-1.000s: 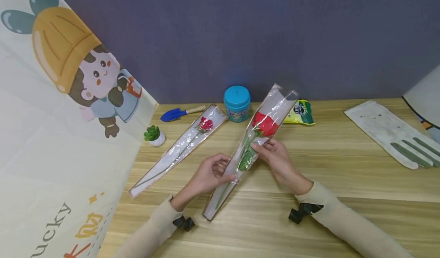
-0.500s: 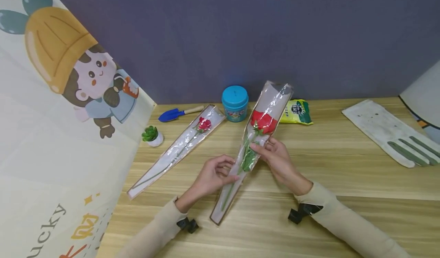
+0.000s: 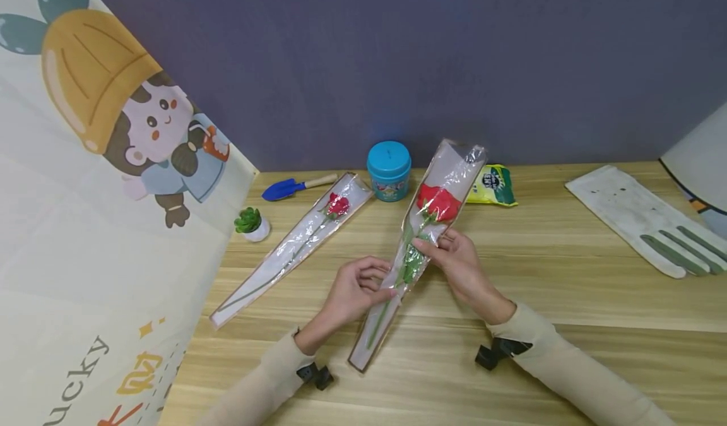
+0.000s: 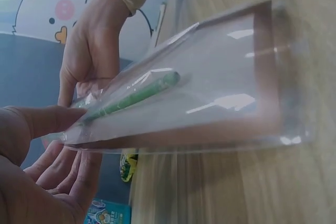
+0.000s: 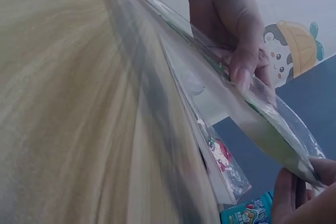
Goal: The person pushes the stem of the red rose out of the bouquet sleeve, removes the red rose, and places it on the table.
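Observation:
A red rose in a long clear plastic sleeve (image 3: 423, 230) is held tilted above the wooden table (image 3: 568, 300), bloom end toward the wall. My left hand (image 3: 363, 284) pinches the sleeve (image 4: 210, 93) at the stem. My right hand (image 3: 449, 255) grips it just below the bloom, at the green leaves. In the right wrist view the sleeve (image 5: 252, 103) runs between both hands. A second, smaller sleeved rose (image 3: 301, 240) lies flat on the table to the left.
Along the wall stand a blue trowel (image 3: 289, 188), a small potted succulent (image 3: 250, 224), a teal round tin (image 3: 389, 169) and a yellow-green packet (image 3: 495, 186). A grey-white work glove (image 3: 644, 218) lies at the right. A cartoon-printed panel (image 3: 113, 192) slopes along the left.
The held rose sleeve has swung slightly, its lower end moving right and its top standing more upright. Both hands keep their hold.

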A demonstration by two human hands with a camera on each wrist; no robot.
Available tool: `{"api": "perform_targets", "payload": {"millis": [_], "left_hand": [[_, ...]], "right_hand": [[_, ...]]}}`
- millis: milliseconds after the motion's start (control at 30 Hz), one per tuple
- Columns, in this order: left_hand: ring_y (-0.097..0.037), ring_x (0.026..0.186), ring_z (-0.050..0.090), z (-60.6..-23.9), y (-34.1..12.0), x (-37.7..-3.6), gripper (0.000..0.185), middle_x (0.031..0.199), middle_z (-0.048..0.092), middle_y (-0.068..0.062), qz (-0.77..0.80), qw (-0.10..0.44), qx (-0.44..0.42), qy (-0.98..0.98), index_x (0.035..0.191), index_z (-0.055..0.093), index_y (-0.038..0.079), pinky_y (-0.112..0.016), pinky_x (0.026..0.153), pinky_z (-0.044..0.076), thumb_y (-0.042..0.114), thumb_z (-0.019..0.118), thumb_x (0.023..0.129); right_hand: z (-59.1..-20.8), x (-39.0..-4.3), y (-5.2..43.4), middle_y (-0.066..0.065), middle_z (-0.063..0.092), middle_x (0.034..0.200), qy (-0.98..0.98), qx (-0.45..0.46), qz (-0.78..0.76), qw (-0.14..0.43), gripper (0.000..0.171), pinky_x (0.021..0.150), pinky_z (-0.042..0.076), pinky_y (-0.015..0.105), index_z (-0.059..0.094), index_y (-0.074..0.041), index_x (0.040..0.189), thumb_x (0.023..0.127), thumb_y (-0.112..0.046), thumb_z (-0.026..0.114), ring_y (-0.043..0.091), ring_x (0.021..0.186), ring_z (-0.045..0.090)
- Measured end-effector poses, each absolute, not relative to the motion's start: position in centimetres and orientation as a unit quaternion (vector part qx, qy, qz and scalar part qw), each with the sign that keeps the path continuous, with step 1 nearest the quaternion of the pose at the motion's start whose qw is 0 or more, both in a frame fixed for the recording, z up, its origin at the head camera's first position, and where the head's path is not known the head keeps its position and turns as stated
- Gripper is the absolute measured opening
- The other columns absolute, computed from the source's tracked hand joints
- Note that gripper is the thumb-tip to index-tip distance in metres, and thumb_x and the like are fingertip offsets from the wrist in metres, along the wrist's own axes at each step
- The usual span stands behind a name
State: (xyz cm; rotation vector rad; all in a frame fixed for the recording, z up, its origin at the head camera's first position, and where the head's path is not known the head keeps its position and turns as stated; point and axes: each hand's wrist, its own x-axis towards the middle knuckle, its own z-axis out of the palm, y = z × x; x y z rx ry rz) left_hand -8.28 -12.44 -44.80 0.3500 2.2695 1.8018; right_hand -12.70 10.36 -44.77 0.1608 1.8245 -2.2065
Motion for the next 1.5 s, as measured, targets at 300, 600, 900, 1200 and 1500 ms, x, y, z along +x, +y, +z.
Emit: {"api": "perform_targets", "payload": {"millis": [300,600,900,1200,1500], "left_hand": [[-0.003,0.077,0.070,-45.1,-12.0,-8.2,0.038,0.102,0.078,-0.025,0.615,0.094,0.115,0.775,0.116,0.072,-0.004,-0.022,0.072,0.063,-0.005,0.082,0.079],[-0.003,0.077,0.070,-44.8,-11.5,-8.3,0.036,0.102,0.079,-0.021,0.609,0.090,0.109,0.780,0.116,0.073,-0.001,-0.021,0.072,0.063,-0.002,0.083,0.081],[-0.004,0.074,0.070,-44.9,-11.1,-8.6,0.039,0.101,0.079,-0.024,0.625,0.084,0.110,0.768,0.118,0.072,-0.001,-0.023,0.071,0.064,-0.001,0.084,0.080],[-0.002,0.075,0.068,-45.3,-10.8,-8.7,0.042,0.106,0.078,-0.022,0.622,0.094,0.116,0.769,0.122,0.070,0.000,-0.022,0.072,0.063,0.002,0.084,0.083],[-0.003,0.074,0.066,-45.4,-11.1,-8.4,0.044,0.107,0.077,-0.022,0.615,0.104,0.111,0.774,0.123,0.069,-0.002,-0.018,0.069,0.061,0.001,0.085,0.082]], "right_hand": [[-45.2,-12.2,10.1,-0.011,0.078,0.107,0.638,0.063,-0.754,0.142,0.056,0.087,0.063,0.022,0.048,0.002,0.145,0.097,-0.011,0.074,0.002,0.096,0.073],[-45.0,-11.7,10.1,-0.006,0.076,0.116,0.640,0.040,-0.752,0.149,0.058,0.089,0.063,0.025,0.048,0.002,0.147,0.097,-0.010,0.074,0.004,0.100,0.073],[-44.9,-11.3,10.1,0.008,0.072,0.132,0.657,0.020,-0.741,0.139,0.059,0.092,0.061,0.023,0.051,0.000,0.146,0.094,-0.009,0.076,0.003,0.107,0.071],[-44.6,-11.5,10.4,-0.007,0.075,0.123,0.666,0.016,-0.735,0.124,0.056,0.091,0.059,0.021,0.053,-0.002,0.145,0.095,-0.013,0.076,0.002,0.106,0.070],[-44.0,-12.4,10.9,-0.021,0.076,0.100,0.651,0.039,-0.750,0.112,0.042,0.084,0.058,0.020,0.059,-0.003,0.134,0.095,-0.008,0.074,0.000,0.095,0.069]]}}
